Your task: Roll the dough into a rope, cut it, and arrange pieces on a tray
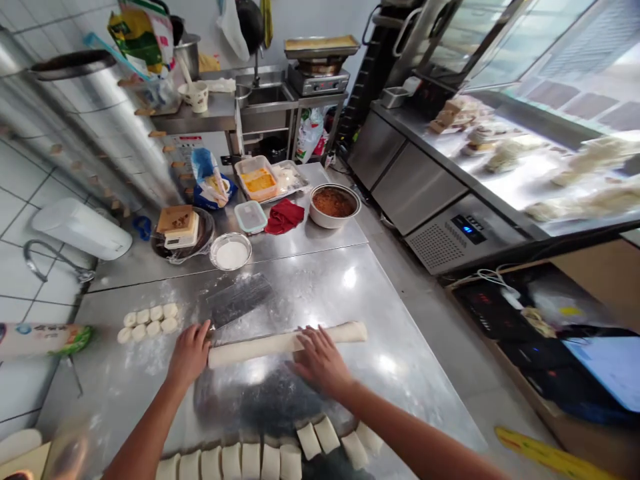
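A long roll of pale dough (280,344) lies across the floured steel table. My right hand (320,360) rests on it right of its middle, fingers spread over the top. At the roll's left end, my left hand (189,353) has its fingers closed around what looks like the handle of a cleaver. The wide, shiny cleaver blade (240,300) reaches away to the upper right, close to the tabletop. Small round dough pieces (150,321) sit in two rows left of my left hand. Cut dough blocks (250,460) line the near edge, partly hidden by my right forearm.
Behind the roll stand a bowl of flour (231,252), a scale (180,230), a lidded box (251,218), a red cloth (285,217) and a pot of brown filling (334,205). A steel counter (425,180) runs along the right.
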The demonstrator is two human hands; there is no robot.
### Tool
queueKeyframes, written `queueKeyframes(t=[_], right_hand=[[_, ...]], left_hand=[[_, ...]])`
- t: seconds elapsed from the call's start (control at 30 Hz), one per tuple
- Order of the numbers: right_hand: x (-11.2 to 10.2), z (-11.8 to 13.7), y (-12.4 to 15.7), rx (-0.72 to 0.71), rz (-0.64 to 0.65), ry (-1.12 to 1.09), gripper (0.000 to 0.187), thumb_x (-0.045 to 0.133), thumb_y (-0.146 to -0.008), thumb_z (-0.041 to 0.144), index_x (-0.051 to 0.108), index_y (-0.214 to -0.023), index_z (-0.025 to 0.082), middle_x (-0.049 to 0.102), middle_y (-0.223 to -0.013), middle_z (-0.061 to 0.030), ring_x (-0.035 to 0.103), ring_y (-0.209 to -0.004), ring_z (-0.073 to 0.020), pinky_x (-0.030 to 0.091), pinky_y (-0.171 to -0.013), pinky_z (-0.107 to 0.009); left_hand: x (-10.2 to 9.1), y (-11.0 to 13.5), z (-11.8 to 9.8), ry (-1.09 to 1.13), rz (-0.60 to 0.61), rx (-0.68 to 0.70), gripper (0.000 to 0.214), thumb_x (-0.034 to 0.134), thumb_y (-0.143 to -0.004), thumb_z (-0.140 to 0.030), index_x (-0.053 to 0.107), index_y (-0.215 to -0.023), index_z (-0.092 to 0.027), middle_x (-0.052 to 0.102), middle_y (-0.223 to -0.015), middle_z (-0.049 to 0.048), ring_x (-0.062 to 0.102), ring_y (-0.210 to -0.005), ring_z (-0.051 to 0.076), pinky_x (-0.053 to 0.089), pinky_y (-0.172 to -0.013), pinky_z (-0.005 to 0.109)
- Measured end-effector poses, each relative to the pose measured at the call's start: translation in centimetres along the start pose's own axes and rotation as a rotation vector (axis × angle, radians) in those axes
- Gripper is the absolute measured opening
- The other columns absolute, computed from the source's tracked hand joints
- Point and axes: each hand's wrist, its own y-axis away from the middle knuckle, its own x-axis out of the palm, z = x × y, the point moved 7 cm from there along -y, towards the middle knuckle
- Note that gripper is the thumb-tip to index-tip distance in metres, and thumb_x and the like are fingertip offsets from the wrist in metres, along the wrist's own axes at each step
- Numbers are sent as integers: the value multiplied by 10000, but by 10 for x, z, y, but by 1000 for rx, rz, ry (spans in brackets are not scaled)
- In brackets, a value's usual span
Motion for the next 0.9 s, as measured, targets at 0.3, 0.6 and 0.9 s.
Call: queueKeyframes(t=[0.3,0.6,0.9], right_hand=[[123,131,-101,-91,192,-92,714,809,-856,498,564,-1434,159,656,-1340,-158,601,-1196,-339,480,-1080,-521],[142,146,-119,-94,194,-55,646,758,-888,583,603,-1392,209,681,-1216,-125,600,-1098,-313,485,-940,-471],[146,150,-119,-96,160,-37,606,657,-946,618,605,-1402,221,688,-1175,-116,602,-1075,-292,470,-934,-439]], left_hand=[[-50,49,9,25,170,-292,624,397,-1007,-293,357,-1630,-303,696,-1270,152,679,-701,258,464,-575,388],[-18,153,-57,298,-51,-723,598,361,-1063,-306,298,-1650,-215,716,-1331,214,767,-1049,315,602,-738,437],[-25,130,-52,297,159,-729,426,344,-1083,-342,555,-1384,-128,719,-1271,205,773,-985,275,577,-724,380]])
